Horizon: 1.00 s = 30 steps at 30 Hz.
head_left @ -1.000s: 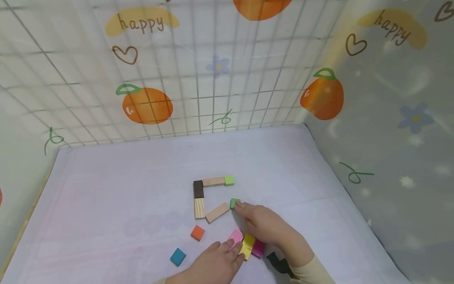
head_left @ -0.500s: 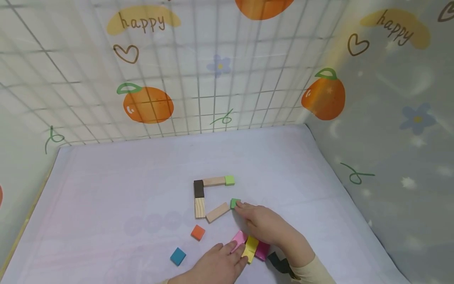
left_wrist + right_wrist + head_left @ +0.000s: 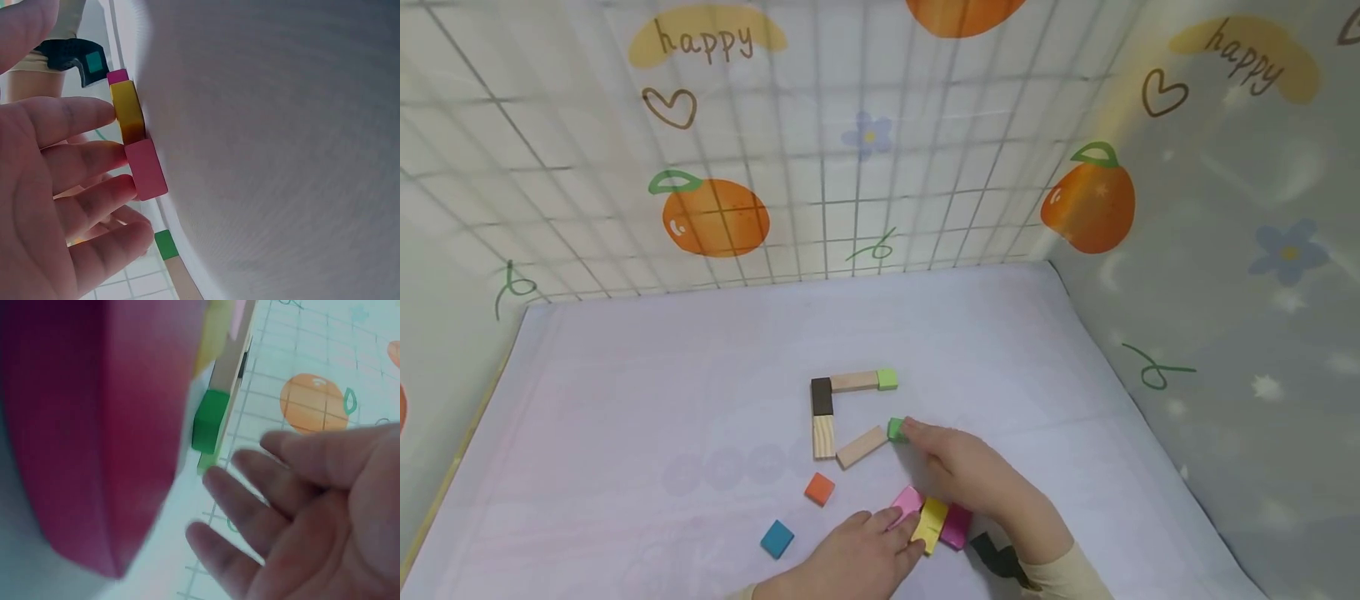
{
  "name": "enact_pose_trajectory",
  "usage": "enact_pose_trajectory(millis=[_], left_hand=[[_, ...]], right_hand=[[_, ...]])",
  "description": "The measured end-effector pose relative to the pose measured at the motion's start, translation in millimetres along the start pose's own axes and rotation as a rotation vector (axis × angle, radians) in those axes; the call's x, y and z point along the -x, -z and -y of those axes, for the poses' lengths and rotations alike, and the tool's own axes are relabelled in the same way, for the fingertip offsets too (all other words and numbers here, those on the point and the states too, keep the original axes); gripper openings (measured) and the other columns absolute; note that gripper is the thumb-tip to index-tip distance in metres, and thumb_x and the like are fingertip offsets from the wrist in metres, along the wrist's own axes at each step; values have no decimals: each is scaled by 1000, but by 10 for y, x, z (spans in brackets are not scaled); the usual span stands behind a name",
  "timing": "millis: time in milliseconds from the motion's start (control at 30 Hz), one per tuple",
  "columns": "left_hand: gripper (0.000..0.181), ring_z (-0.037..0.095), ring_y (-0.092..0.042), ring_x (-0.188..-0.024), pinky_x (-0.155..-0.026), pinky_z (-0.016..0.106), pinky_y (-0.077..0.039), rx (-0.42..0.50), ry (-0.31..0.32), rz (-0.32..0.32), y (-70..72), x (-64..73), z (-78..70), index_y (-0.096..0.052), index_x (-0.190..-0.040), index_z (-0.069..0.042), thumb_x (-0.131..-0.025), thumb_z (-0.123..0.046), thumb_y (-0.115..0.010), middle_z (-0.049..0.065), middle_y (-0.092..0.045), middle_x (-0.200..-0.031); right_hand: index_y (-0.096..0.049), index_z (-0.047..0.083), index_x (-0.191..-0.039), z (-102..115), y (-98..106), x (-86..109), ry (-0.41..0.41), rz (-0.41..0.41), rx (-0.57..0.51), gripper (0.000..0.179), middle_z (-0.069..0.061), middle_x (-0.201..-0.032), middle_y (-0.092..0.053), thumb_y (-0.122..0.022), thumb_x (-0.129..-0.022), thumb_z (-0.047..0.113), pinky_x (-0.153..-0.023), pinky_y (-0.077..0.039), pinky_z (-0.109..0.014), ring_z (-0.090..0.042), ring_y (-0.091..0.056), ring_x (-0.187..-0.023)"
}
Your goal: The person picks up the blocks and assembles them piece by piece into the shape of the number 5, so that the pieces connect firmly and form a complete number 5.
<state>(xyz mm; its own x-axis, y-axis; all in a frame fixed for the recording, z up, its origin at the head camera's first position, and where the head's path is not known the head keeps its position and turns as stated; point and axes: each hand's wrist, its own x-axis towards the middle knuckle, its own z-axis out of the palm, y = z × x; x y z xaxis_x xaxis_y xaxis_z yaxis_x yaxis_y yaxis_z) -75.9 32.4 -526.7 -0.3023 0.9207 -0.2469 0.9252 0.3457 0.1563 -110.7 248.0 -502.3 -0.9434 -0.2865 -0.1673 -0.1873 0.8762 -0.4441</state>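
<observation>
My left hand (image 3: 865,554) lies low over the table with its fingers extended. In the left wrist view those fingertips meet the sides of a pink block (image 3: 146,169) and a yellow block (image 3: 127,112). A magenta block (image 3: 956,527) continues this row on the right. Farther up, my right hand (image 3: 973,471) reaches in from the right, its fingertips overlapping a small green cube (image 3: 895,430) in the head view. The right wrist view shows its fingers (image 3: 247,506) loosely spread beside the green cube (image 3: 210,422). A plain wooden block (image 3: 862,447) leads from that cube to the lower left.
A dark block (image 3: 822,397), a striped wooden block (image 3: 823,437), another plain wooden block (image 3: 854,382) and a light green cube (image 3: 887,379) form a corner. An orange cube (image 3: 819,489) and a blue cube (image 3: 777,539) lie left of my hands. Printed curtains (image 3: 805,167) border the table.
The pink, yellow and magenta blocks have shifted slightly right along with my left fingertips. My right fingertips have risen a little over the green cube. The other blocks stay put.
</observation>
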Motion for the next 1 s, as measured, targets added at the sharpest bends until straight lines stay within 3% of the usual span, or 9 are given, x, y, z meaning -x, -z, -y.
enact_pose_trajectory(millis=[133,367,533,667,1000], left_hand=[[75,13,-44,-142,-106,34,-51,30,11,-9,0,7,15,-51,-148,-29,-91,-77,-44,-7,-46,-156],[73,13,-44,-142,-107,35,-51,63,24,4,16,17,28,-50,-148,-31,-91,-75,-46,-9,-44,-157],[68,13,-46,-141,-106,35,-51,65,24,-17,13,14,21,-52,-147,-31,-93,-71,-49,-9,-46,-156],[66,13,-46,-141,-106,35,-51,64,26,-17,15,10,22,-52,-147,-31,-93,-70,-50,-9,-46,-156],[65,13,-45,-141,-107,35,-50,63,25,-12,10,15,25,-51,-147,-32,-94,-69,-50,-9,-44,-157]], right_hand=[[-59,16,-143,-16,36,-56,-2,-66,85,44,-2,-146,-59,-60,-99,9,-110,-48,-47,-25,-56,-135],[-69,15,-132,16,34,-195,9,-23,236,36,-6,-122,-69,-65,-96,8,-97,-57,-42,-24,-66,-114],[-74,17,-123,31,9,-247,17,-53,318,31,-2,-130,-68,-72,-93,14,-96,-58,-40,-23,-66,-117],[-75,19,-122,52,8,-274,21,-59,354,31,2,-135,-68,-75,-91,18,-96,-58,-40,-23,-67,-117],[-78,18,-115,84,27,-270,-3,-49,367,25,1,-114,-77,-75,-90,16,-93,-59,-42,-22,-72,-109]])
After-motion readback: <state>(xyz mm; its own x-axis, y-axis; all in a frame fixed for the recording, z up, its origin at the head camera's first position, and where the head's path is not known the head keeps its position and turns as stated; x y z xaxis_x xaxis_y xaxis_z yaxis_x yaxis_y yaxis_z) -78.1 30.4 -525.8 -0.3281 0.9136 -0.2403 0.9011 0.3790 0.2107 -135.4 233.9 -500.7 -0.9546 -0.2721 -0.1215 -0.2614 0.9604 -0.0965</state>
